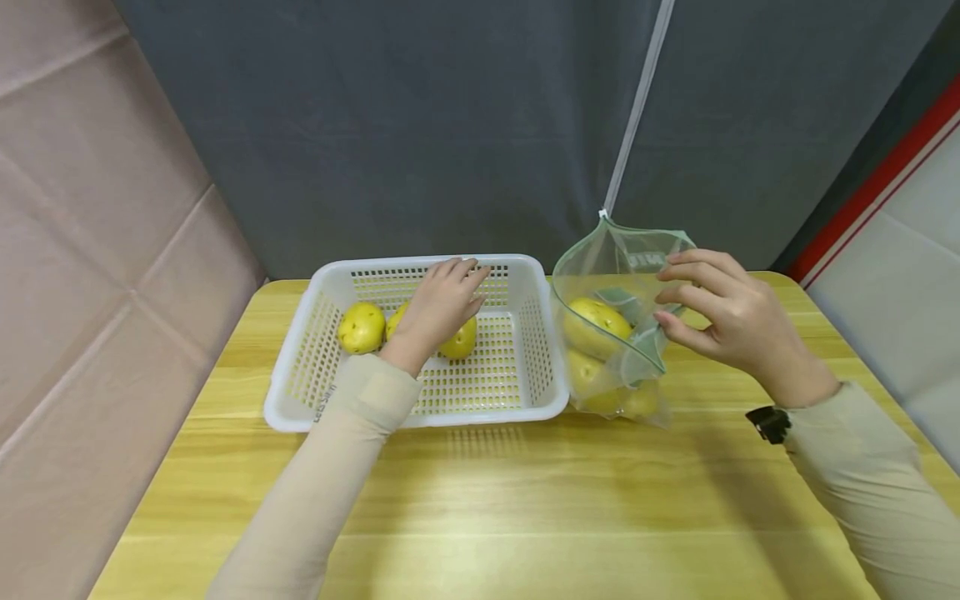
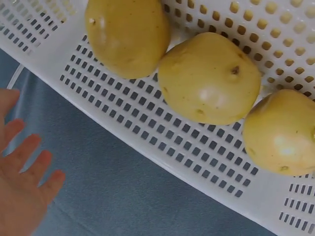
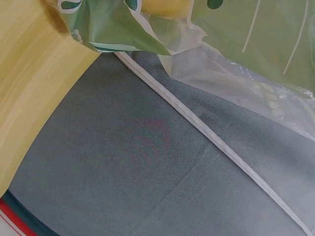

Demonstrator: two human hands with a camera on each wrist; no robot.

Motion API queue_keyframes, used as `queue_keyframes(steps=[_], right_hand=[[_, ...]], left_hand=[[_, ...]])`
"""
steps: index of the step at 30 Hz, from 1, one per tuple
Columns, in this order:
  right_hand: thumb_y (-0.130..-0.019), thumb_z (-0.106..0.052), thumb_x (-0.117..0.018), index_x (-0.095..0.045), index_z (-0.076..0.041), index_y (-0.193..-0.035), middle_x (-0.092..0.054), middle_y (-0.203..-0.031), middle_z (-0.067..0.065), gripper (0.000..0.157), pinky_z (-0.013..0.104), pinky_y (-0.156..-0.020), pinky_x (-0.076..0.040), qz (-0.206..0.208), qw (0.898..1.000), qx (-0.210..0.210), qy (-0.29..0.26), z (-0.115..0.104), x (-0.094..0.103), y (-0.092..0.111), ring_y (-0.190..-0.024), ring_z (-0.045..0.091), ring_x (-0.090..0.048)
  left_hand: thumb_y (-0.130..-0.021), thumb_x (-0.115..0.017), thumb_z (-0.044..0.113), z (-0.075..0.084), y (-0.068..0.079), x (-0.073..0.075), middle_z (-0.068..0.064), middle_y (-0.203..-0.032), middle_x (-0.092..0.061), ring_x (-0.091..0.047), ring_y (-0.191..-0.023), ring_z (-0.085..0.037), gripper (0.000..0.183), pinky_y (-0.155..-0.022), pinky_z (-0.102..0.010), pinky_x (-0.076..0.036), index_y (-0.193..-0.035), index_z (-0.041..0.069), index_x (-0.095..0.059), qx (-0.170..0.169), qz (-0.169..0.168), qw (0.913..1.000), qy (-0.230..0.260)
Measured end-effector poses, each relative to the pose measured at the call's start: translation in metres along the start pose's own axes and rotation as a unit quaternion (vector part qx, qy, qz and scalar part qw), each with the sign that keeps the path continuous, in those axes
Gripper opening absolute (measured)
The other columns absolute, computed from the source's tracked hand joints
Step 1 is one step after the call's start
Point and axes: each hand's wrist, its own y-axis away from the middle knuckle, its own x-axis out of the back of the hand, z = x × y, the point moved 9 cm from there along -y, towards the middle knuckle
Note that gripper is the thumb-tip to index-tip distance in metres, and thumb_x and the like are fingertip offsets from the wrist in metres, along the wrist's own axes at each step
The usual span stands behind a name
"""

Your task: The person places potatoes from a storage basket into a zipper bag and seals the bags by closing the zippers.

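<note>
My left hand (image 1: 442,304) reaches over a white plastic basket (image 1: 532,408), fingers extended and holding nothing. Beneath it lie three yellow potatoes: one potato (image 1: 362,327) at the left, one partly hidden by the hand, and another potato (image 1: 460,339) by its fingers. The left wrist view shows all three potatoes (image 2: 209,78) in a row, with the left hand (image 2: 24,182) off to the side, apart from them. My right hand (image 1: 720,308) is at the right side of a clear bag with a green rim (image 1: 581,250), its fingers bent loosely, thumb apart. Several potatoes (image 1: 600,317) fill the bag's lower part.
Basket and bag stand side by side on a wooden table (image 1: 480,517), near its back edge. Behind rises a grey cloth (image 1: 412,125) with a pale strip (image 1: 637,108). Pinkish panels (image 1: 97,250) border the left, a white panel (image 1: 915,233) the right.
</note>
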Motion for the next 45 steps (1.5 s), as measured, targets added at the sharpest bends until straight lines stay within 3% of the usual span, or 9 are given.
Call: queue_keyframes(steps=[11,20,45], right_hand=[[-0.098,-0.039,-0.048,-0.065,0.0,-0.074,-0.066,-0.089,0.021,0.049,0.01,-0.112,-0.029,0.004,1.0,0.002,-0.002,0.0,0.0,0.0,-0.094,0.037,-0.056],[-0.098,-0.038,-0.048,-0.066,-0.001,-0.075,-0.066,-0.09,0.021,0.048,0.011,-0.112,-0.031,0.003,1.0,0.001,-0.003,0.0,-0.001,-0.001,-0.095,0.037,-0.056],[-0.099,-0.038,-0.047,-0.065,0.0,-0.075,-0.066,-0.09,0.021,0.049,0.011,-0.113,-0.029,-0.002,1.0,-0.001,0.002,0.0,-0.004,-0.002,-0.095,0.038,-0.057]], left_hand=[[-0.094,-0.059,0.031,-0.009,0.008,-0.029,-0.012,-0.143,-0.05,-0.045,-0.133,-0.032,0.049,-0.113,-0.048,-0.037,-0.138,0.012,-0.049,0.033,-0.091,0.9953,-0.013],[-0.094,-0.057,0.04,-0.02,0.015,-0.049,-0.014,-0.152,-0.037,-0.036,-0.14,-0.035,0.061,-0.118,-0.052,-0.026,-0.146,0.015,-0.039,0.06,-0.174,0.983,0.0],[-0.089,-0.062,0.042,-0.02,0.026,-0.071,-0.014,-0.158,-0.025,-0.024,-0.145,-0.038,0.073,-0.119,-0.057,-0.021,-0.15,0.019,-0.03,0.039,-0.267,0.9627,0.015]])
